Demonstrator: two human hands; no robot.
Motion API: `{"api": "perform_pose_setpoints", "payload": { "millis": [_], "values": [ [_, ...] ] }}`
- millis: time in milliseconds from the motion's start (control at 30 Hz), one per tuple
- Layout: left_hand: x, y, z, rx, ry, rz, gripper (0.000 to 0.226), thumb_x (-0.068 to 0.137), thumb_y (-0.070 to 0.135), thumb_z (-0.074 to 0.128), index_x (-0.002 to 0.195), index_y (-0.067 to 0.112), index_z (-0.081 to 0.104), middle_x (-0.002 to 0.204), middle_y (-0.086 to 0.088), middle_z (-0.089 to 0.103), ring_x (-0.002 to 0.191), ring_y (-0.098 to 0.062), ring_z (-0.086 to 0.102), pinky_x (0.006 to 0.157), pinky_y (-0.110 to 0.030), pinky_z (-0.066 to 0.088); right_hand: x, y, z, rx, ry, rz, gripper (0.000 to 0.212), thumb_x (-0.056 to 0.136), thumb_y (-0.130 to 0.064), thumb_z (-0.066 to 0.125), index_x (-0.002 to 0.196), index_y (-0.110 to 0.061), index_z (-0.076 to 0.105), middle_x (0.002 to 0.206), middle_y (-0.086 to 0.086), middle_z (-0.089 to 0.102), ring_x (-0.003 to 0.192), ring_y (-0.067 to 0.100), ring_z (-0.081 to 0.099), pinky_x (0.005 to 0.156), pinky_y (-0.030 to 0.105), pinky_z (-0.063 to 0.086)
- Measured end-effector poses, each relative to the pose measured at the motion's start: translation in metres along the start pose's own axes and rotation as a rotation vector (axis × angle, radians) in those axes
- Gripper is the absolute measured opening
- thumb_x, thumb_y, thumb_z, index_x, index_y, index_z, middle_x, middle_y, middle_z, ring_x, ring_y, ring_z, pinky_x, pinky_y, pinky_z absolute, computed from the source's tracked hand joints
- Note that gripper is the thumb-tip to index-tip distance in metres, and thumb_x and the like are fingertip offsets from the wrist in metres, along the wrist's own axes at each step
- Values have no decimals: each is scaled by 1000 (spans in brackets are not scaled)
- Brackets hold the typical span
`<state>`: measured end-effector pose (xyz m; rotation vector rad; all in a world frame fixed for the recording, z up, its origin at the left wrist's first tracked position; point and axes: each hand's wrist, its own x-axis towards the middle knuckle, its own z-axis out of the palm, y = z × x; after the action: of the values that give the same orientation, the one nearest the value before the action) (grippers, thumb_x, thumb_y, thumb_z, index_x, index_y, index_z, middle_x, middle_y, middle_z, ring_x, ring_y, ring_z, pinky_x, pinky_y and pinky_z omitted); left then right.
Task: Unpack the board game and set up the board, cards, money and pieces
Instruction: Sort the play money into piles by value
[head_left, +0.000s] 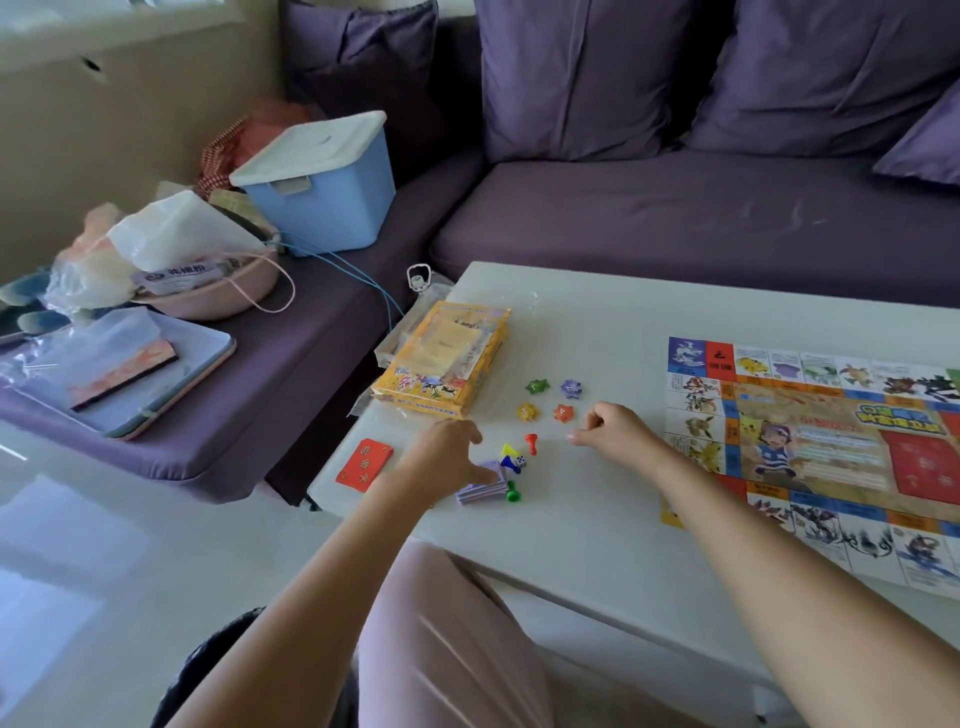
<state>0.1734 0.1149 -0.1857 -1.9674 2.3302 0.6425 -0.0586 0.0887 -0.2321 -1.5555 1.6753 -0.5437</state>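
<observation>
Tray: a pale rimmed tray (208, 358) on the purple sofa seat (322, 322) holds a clear plastic bag (104, 338) and a flat orange-and-black block (124, 371).
Basin: a pink round basin (234, 296) is heaped with white plastic bags (176, 228).
Storage box: a blue plastic box with a white lid (322, 202), lid on, contents hidden.
Cards: a red card stack (364, 463) lies at the left edge of the white table (571, 322).
Left hand: my left hand (447, 457) has its thumb against the purple stack of paper money (483, 486); I cannot tell whether it grips.
Game box: the yellow cardboard game box (441, 364) lies flat, its contents unclear.
Pieces: red (530, 442), yellow (508, 449), blue (511, 464) and green (512, 491) pawns with a white die (520, 460) beside the money; four star tokens (563, 413) between box and hands.
Right hand: my right hand (613, 426) is curled, thumb and forefinger tips together.
Board: the printed game board (831, 452) lies unfolded on the table's right.
</observation>
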Motion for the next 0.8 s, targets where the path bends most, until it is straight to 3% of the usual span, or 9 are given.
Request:
{"api": "perform_pose_setpoints", "payload": {
  "millis": [167, 233, 333, 433, 567, 700, 800],
  "values": [
    [-9, -20, -16, -77, 169, -107, 49, 89, 37, 63, 129, 11, 53, 132, -7, 53, 116, -22, 52, 91, -28, 40, -18, 0, 11, -127, -60, -52, 28, 83, -23, 70, 94, -11, 47, 92, 1, 48, 86, 17, 48, 66, 23, 38],
    [-16, -35, -24, -32, 182, -171, 48, 90, 33, 62, 130, 10, 52, 133, -7, 52, 115, -22, 53, 83, -24, 39, -25, 0, 17, -144, -61, -55, 37, 83, -25, 71, 110, -12, 48, 105, 3, 48, 97, 17, 49, 79, 25, 41],
    [-28, -55, -26, -39, 168, -224, 44, 89, 30, 63, 129, 15, 54, 128, -7, 55, 107, -23, 58, 77, -26, 42, -36, -2, 22, -154, -89, -50, 55, 84, -29, 70, 129, -13, 42, 111, 3, 44, 104, 17, 47, 85, 25, 38],
    [-36, -62, -13, -102, 141, -159, 38, 87, 31, 65, 123, 19, 58, 122, -7, 57, 109, -19, 56, 85, -27, 42, -47, -5, 28, -174, -36, -92, 51, 85, -26, 68, 128, -12, 45, 113, 5, 48, 104, 18, 49, 85, 24, 38],
    [-42, -63, -2, -154, 174, -177, 46, 88, 32, 65, 129, 16, 54, 128, -7, 53, 118, -21, 50, 87, -25, 37, -63, -22, 42, -170, 143, -304, 29, 83, -19, 70, 109, -10, 57, 113, 6, 56, 108, 22, 50, 84, 23, 35],
    [-40, -66, -3, -243, 243, -267, 55, 86, 34, 67, 132, 8, 51, 129, -7, 55, 115, -21, 53, 87, -25, 39, -75, -55, 52, -247, 39, -479, 32, 83, -18, 70, 110, -12, 54, 114, 2, 55, 111, 19, 46, 80, 24, 32],
    [-43, -60, 3, -240, 261, -229, 39, 86, 27, 67, 122, 12, 60, 119, -4, 61, 102, -17, 56, 79, -24, 42, -70, -77, 56, -361, -113, -499, 43, 82, -17, 72, 117, -14, 48, 122, 2, 54, 112, 19, 48, 85, 29, 38]
  ]
}}
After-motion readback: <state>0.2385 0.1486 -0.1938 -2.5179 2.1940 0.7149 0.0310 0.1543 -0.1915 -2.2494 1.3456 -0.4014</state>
